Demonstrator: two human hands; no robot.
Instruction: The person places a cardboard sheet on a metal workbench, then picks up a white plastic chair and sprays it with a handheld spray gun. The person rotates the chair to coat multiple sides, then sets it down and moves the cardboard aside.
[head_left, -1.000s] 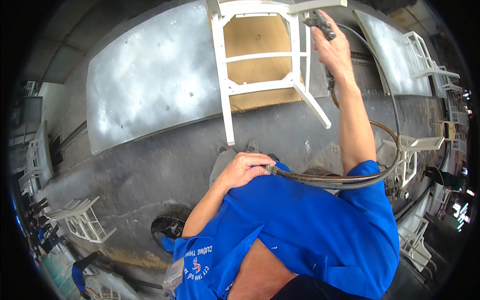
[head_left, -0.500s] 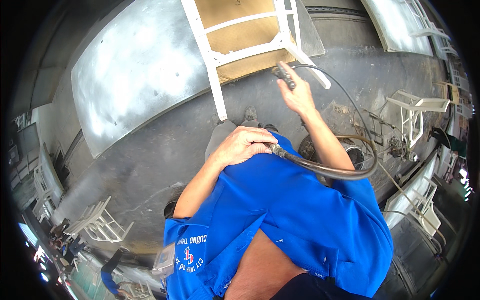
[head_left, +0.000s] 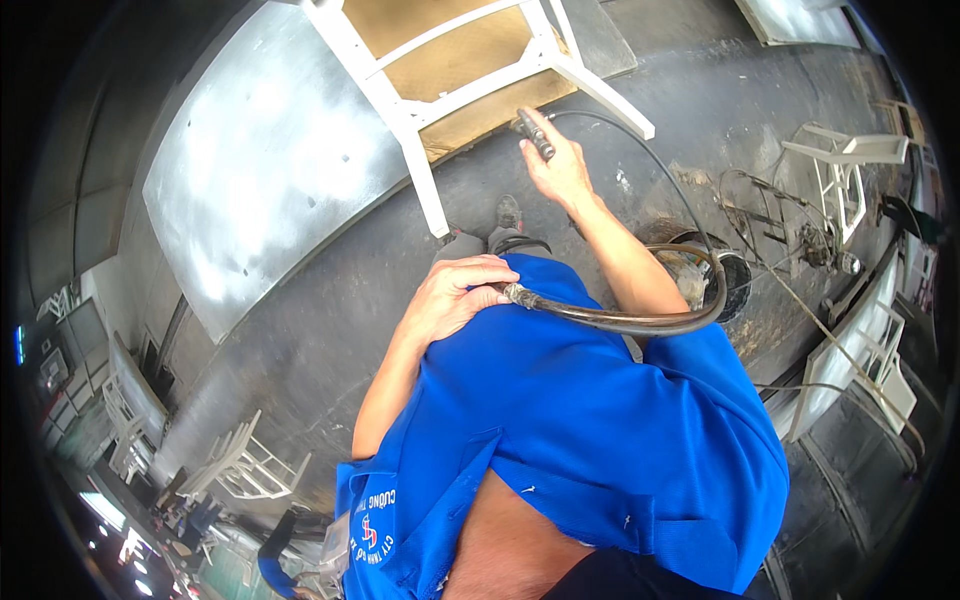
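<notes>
My right hand is closed around a small dark spray gun, held just in front of a white chair frame. From the gun a thin black hose loops back past my right forearm. At my waist, my left hand grips the fitting end of a thicker brown hose, which curves away to the right over my blue shirt. The chair is tipped, its legs and rails pointing toward me, with a tan board behind the rails.
A large pale panel lies left of the chair. To the right stand a bucket, tangled hoses and equipment, and another white chair. More white chairs are at the lower left, near another person's blue sleeve.
The whole view has shifted a little. My right hand and the spray gun have moved left and slightly upward in view. My left hand keeps hold of the hose fitting.
</notes>
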